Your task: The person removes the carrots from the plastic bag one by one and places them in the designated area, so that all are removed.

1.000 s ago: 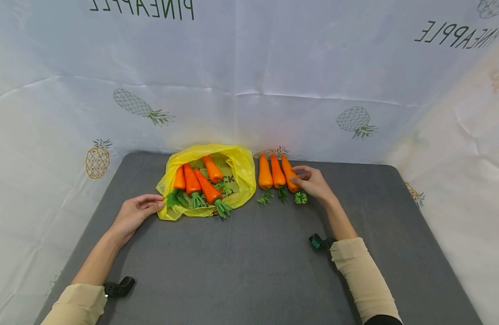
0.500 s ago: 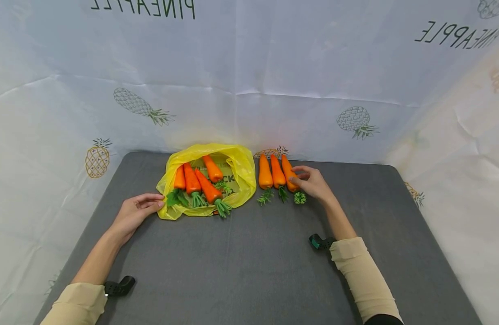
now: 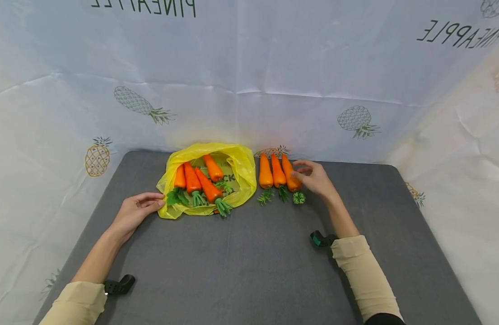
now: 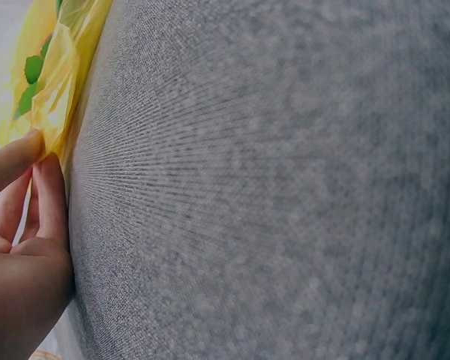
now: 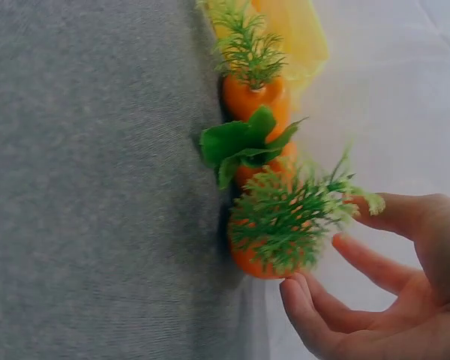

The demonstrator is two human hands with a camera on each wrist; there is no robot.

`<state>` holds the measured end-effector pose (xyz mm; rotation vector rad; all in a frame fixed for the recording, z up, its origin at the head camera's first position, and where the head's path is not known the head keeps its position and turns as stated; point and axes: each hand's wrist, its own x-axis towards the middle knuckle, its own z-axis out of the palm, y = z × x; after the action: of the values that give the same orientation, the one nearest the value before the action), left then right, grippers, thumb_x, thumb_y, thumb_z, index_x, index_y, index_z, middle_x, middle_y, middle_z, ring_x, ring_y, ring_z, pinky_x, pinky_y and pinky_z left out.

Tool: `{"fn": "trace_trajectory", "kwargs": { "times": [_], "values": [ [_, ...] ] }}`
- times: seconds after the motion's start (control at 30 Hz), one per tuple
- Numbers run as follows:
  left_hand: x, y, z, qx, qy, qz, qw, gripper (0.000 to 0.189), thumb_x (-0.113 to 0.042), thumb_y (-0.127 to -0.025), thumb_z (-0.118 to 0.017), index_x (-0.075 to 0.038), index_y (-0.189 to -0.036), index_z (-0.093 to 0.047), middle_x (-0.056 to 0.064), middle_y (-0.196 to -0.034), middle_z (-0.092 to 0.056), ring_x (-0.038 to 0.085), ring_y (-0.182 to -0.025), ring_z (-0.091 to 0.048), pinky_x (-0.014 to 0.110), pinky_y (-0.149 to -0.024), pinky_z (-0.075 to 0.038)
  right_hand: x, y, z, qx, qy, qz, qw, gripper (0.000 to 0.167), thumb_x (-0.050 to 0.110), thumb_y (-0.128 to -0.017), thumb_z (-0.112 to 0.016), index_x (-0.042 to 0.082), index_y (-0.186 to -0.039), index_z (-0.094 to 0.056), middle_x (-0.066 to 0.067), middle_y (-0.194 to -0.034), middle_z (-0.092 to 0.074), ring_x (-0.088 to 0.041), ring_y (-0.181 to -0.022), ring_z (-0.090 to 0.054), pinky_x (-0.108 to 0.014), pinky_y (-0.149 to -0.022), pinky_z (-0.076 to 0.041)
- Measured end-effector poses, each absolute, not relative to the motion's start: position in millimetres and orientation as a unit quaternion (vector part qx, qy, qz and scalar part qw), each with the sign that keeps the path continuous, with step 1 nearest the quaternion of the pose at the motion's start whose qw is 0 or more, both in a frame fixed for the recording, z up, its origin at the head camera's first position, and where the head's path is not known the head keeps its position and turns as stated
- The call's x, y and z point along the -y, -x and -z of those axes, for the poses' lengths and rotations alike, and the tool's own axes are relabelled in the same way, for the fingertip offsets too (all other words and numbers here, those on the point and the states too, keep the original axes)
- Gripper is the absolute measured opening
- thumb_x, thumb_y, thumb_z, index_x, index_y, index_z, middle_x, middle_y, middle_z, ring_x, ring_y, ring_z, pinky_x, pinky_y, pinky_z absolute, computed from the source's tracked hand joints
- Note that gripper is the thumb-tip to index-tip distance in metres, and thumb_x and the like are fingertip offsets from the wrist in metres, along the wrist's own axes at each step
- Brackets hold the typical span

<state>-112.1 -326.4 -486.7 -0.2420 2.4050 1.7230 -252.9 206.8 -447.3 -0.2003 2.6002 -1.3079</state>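
Note:
At the left, my left hand (image 3: 132, 213) pinches the near left edge of a yellow plastic bag (image 3: 247, 174) between thumb and fingers; the left wrist view shows this pinch on the thin film (image 4: 58, 94). Several orange toy carrots with green tops, among them a middle carrot (image 3: 208, 186), lie in the bag's mouth. To its right, three carrots stand in a row: a left carrot (image 3: 265, 174), a middle carrot (image 3: 278, 173) and a right carrot (image 3: 290, 175). My right hand (image 3: 317, 181) is beside the right carrot, its fingers loosely spread, the thumb touching or very near it.
A grey cloth-covered table (image 3: 233, 262) lies below, its back edge against a white curtain (image 3: 273, 54) printed with pineapples. Black wrist cameras sit on both forearms, the left camera (image 3: 120, 285) and the right camera (image 3: 323, 239).
The right carrot's leafy end has shifted slightly left, nearer the other two. My right fingers have loosened from around it. The left hand and the bag have stayed in place.

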Motion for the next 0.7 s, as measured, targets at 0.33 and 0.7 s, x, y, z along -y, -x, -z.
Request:
{"fn": "trace_trajectory", "kwargs": {
  "times": [0.33,0.7],
  "values": [
    [326.4,110.8,484.9,-0.807,0.083,-0.579,0.087,0.051,-0.033,-0.104,-0.076,0.001,-0.141,-0.066,-0.025,-0.1,-0.078,-0.007,-0.097,-0.072,0.012,-0.087,-0.056,-197.0,249.2,428.6,-0.888,0.107,0.436,0.096,0.051,0.025,-0.108,-0.069,0.007,-0.154,-0.058,-0.03,-0.149,-0.062,-0.05,-0.134,-0.063,-0.064,-0.106,-0.055],
    [326.7,111.6,484.5,-0.806,0.08,-0.58,0.09,0.049,-0.031,-0.105,-0.075,0.002,-0.142,-0.066,-0.025,-0.1,-0.078,-0.007,-0.096,-0.071,0.012,-0.086,-0.056,-164.8,244.8,408.5,-0.875,0.14,0.453,0.094,0.048,0.024,-0.107,-0.07,0.01,-0.152,-0.06,-0.031,-0.155,-0.057,-0.049,-0.134,-0.063,-0.064,-0.11,-0.054]
  ]
}}
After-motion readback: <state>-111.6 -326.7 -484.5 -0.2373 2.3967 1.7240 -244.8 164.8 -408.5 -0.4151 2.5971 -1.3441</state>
